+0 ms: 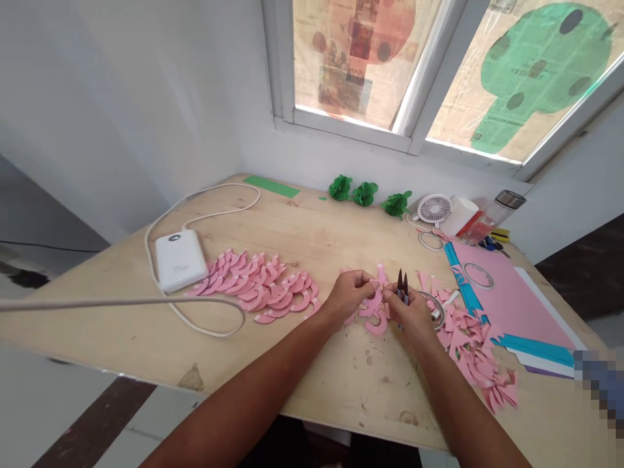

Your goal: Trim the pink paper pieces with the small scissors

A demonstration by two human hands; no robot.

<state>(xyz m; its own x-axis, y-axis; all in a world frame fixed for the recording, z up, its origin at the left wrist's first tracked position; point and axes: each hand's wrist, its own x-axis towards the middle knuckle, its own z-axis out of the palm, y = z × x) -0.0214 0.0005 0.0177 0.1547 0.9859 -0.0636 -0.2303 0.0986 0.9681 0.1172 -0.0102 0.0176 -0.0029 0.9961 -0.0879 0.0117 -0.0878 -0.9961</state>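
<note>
My left hand (350, 294) pinches a curved pink paper piece (374, 300) over the middle of the table. Close against it, my right hand (410, 311) is closed around a pair of scissors (402, 285), whose dark blades point away from me. The right fingertips also meet at the edge of the pink piece. Beneath the hands lie more curved pink paper pieces (376, 322). To the left, many similar arcs with pale ends form an overlapping pile (273, 283). Pink paper scraps (470, 351) are heaped right of my right hand, beside a roll of tape (433, 311).
A white power bank (181, 260) with a looping cable (151, 240) sits at left. Green paper bunches (364, 194) line the wall. A small fan (435, 209), a glass bottle (494, 218) and pink sheets (526, 299) with another tape ring (478, 275) are at right.
</note>
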